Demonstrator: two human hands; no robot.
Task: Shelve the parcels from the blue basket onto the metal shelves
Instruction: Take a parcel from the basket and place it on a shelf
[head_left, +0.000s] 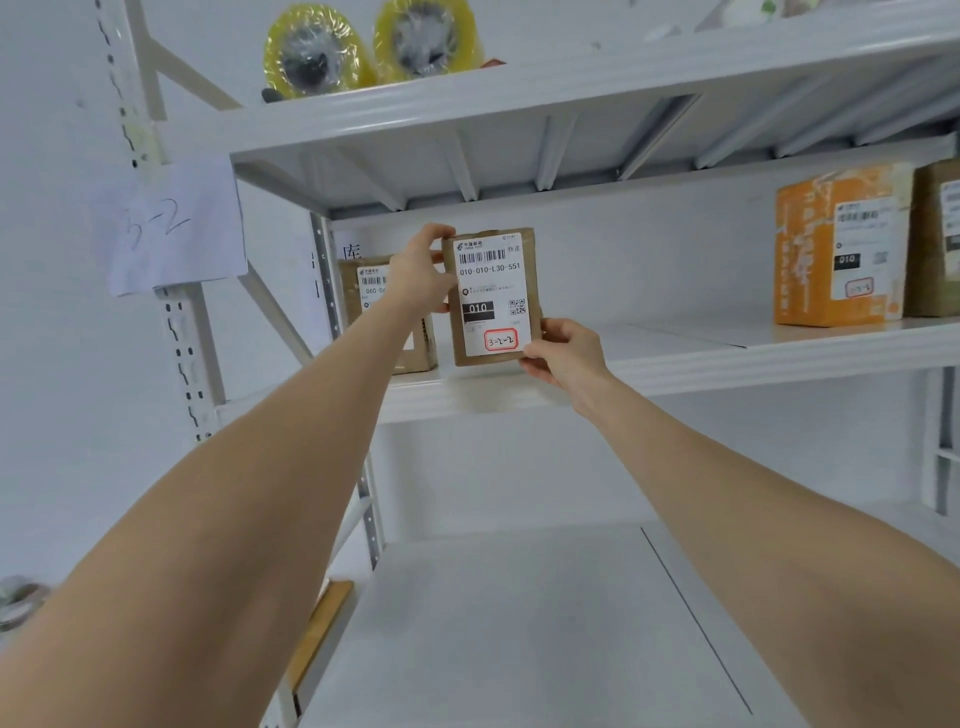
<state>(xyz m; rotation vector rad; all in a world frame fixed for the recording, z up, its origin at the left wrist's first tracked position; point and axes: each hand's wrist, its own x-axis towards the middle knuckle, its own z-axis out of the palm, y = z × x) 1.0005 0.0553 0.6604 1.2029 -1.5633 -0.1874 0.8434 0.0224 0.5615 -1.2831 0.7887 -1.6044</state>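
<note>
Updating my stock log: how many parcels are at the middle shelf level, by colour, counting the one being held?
Brown cardboard parcels: 3
Orange cardboard parcel: 1
Total: 4

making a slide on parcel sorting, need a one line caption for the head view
Left hand and right hand hold a labelled brown parcel upright at the metal shelf.

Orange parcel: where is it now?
Head view, right side: the orange parcel stands upright on the middle shelf, beside a brown box at the frame's right edge.
</note>
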